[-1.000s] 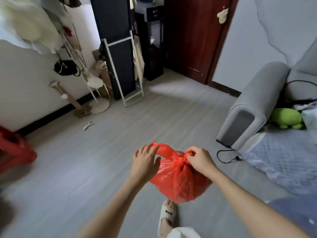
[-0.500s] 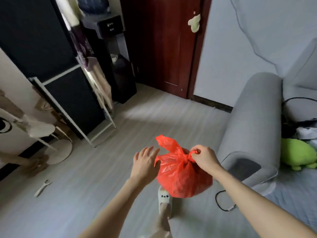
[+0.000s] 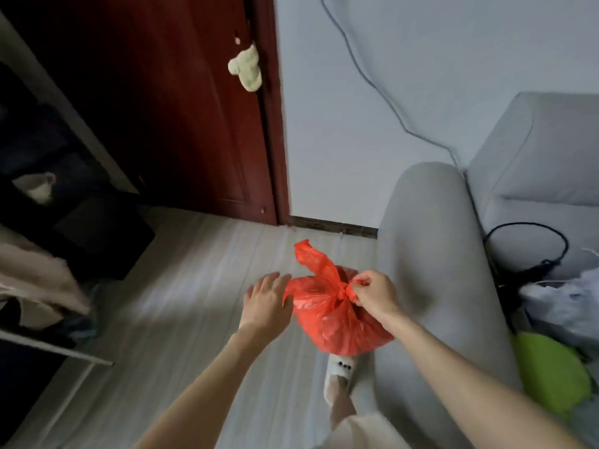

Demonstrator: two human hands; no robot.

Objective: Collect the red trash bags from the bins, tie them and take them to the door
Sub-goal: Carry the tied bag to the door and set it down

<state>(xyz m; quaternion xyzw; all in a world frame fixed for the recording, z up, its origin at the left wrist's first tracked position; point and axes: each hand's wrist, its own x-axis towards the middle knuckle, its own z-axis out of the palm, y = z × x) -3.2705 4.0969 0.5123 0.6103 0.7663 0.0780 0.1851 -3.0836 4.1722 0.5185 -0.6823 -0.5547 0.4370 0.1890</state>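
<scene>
Though knotted, red trash bag [image 3: 337,319] bulging, crinkled.

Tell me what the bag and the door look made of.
Bag: thin red plastic film, glossy and slightly see-through, crinkled and twisted at the knot. Door: looks like dark red-brown wood or veneer, smooth with a panel moulding; which one I cannot tell.

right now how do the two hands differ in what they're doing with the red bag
The right hand pinches the knotted neck of the red bag with curled fingers and carries it; the left hand has its fingers spread and nearly straight, gripping nothing. The right hand sits at the top of the bag, the left hand against its left side. Both are bare and level with the bag.
</scene>
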